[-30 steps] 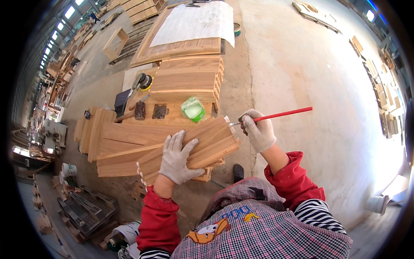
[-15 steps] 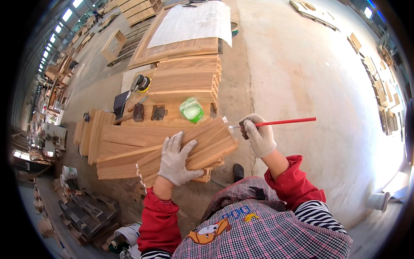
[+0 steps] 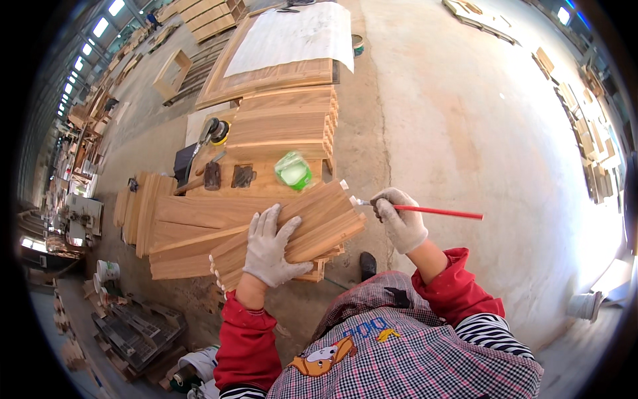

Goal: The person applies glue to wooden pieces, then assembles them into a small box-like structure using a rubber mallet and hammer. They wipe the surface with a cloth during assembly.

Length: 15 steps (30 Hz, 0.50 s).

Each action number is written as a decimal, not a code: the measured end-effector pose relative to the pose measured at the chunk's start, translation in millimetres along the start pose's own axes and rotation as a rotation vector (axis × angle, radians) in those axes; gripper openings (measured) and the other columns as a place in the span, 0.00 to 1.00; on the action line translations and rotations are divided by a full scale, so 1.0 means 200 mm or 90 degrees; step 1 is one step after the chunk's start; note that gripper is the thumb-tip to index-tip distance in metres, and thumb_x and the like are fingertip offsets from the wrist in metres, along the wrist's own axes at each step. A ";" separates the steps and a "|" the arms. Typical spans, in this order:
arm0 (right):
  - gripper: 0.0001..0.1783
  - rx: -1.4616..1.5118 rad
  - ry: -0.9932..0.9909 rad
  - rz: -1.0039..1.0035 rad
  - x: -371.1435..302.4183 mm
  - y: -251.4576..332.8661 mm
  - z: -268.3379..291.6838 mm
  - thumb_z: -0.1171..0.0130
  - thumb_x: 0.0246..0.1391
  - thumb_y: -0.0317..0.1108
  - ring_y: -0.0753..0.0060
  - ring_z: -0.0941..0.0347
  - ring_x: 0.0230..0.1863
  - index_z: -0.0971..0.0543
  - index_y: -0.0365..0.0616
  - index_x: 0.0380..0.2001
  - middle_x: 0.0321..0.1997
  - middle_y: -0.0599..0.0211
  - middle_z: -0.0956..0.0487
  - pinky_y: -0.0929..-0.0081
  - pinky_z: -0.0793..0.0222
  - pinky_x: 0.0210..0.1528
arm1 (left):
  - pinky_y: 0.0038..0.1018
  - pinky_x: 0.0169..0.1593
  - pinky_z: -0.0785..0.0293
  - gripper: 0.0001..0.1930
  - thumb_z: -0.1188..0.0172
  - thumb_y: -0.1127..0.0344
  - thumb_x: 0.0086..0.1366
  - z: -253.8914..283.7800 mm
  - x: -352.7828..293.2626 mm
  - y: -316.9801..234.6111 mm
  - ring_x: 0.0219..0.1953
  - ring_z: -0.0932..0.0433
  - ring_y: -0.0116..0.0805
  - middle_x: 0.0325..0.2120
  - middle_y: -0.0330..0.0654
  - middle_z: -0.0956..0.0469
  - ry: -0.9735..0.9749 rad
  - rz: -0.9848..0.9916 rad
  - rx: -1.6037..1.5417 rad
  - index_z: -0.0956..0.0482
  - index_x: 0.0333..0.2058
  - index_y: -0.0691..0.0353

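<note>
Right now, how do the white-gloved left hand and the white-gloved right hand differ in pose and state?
The left hand lies open, fingers spread; the right hand is curled around the slim red-handled brush. The left hand rests on top of the brown wooden board; the right hand is off it, beyond its right end. Both wear white gloves, with red sleeves.

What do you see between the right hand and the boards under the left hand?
In the head view, the brush's front end lies between the right hand and the boards; whether it touches them, I cannot tell.
</note>
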State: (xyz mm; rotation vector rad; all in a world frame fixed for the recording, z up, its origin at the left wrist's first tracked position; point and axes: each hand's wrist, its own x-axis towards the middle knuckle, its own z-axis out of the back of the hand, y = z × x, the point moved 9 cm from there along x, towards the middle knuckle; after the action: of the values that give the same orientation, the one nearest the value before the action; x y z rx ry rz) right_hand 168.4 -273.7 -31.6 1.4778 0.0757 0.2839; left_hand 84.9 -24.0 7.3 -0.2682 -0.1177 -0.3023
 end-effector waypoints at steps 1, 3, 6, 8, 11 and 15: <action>0.09 0.028 0.000 0.000 0.00 0.01 -0.01 0.54 0.62 0.27 0.82 0.33 0.29 0.25 0.33 0.36 0.28 0.69 0.27 0.80 0.34 0.32 | 0.54 0.68 0.52 0.48 0.32 0.32 0.39 0.00 0.00 0.00 0.63 0.40 0.60 0.62 0.60 0.39 0.001 -0.001 0.002 0.28 0.58 0.51; 0.10 0.103 -0.008 -0.020 0.00 0.02 -0.01 0.54 0.62 0.28 0.81 0.33 0.29 0.25 0.33 0.37 0.29 0.69 0.26 0.80 0.33 0.33 | 0.54 0.68 0.52 0.48 0.32 0.32 0.39 -0.01 0.00 0.00 0.63 0.39 0.60 0.62 0.61 0.39 0.003 -0.001 0.007 0.28 0.59 0.51; 0.10 0.141 -0.007 -0.046 0.00 0.02 0.00 0.53 0.63 0.29 0.81 0.32 0.31 0.25 0.34 0.38 0.29 0.69 0.26 0.80 0.33 0.35 | 0.54 0.68 0.52 0.48 0.31 0.33 0.39 0.00 -0.01 0.00 0.63 0.40 0.61 0.62 0.61 0.39 -0.004 0.000 0.009 0.28 0.59 0.51; 0.10 0.031 0.032 -0.016 0.01 -0.01 -0.01 0.53 0.63 0.30 0.80 0.32 0.32 0.25 0.34 0.38 0.30 0.69 0.26 0.80 0.33 0.36 | 0.54 0.68 0.52 0.48 0.31 0.33 0.39 0.00 0.00 0.00 0.63 0.40 0.61 0.62 0.61 0.40 0.002 -0.001 0.007 0.28 0.59 0.52; 0.10 0.205 0.039 -0.058 -0.01 0.02 -0.03 0.52 0.62 0.31 0.80 0.32 0.32 0.25 0.34 0.39 0.31 0.68 0.26 0.79 0.32 0.37 | 0.55 0.67 0.50 0.47 0.29 0.36 0.38 0.01 0.00 -0.01 0.62 0.39 0.62 0.62 0.62 0.39 -0.003 -0.003 0.004 0.28 0.58 0.53; 0.10 0.117 0.035 -0.044 0.00 -0.02 -0.01 0.50 0.62 0.31 0.79 0.32 0.34 0.25 0.35 0.39 0.32 0.68 0.26 0.78 0.32 0.39 | 0.55 0.67 0.49 0.47 0.28 0.37 0.38 0.01 0.00 -0.02 0.61 0.38 0.63 0.61 0.62 0.39 -0.004 -0.005 0.010 0.28 0.57 0.54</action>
State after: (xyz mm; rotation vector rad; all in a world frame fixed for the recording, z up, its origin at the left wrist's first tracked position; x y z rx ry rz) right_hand 169.1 -271.0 -35.0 1.6453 0.2019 0.2668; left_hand 83.9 -26.5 10.7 -0.2529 -0.1267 -0.3090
